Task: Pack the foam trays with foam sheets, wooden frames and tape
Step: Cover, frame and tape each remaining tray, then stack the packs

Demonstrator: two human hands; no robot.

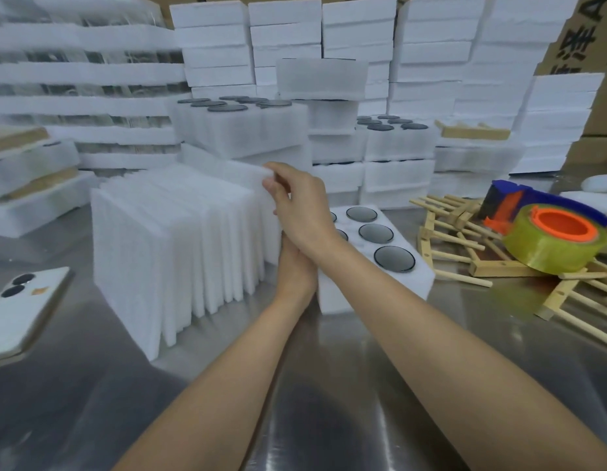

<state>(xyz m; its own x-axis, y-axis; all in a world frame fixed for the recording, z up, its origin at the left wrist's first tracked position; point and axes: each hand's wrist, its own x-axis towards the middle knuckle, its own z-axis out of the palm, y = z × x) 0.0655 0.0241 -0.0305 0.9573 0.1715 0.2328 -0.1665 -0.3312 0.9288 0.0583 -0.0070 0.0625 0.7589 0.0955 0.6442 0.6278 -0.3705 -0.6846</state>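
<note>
View from my head over a metal table [346, 385]. A block of upright foam sheets [179, 253] stands on edge at centre left. My right hand [300, 207] reaches across from the right and pinches the top corner of the rightmost sheet between thumb and fingers. My left hand [295, 270] lies below it, under my right wrist, against the lower right side of the sheet block; whether it grips a sheet or merely rests there cannot be told, as the right forearm covers its fingers.

Just right of the hands sits a foam tray [380, 277] with round dark-rimmed pieces [393, 259] seated in its wells, partly hidden by my right arm. Farther right, a loose heap of wooden frames [465, 246] lies on the table, and a tape dispenser [546, 229] with a yellowish roll, orange hub and blue body rests on top of them.

At the near left edge a white phone [20, 311] lies camera side up. Across the far side, more filled trays [241, 127] and stacked white foam blocks [431, 45] rise in columns, with cardboard boxes [584, 45] at the far right.
</note>
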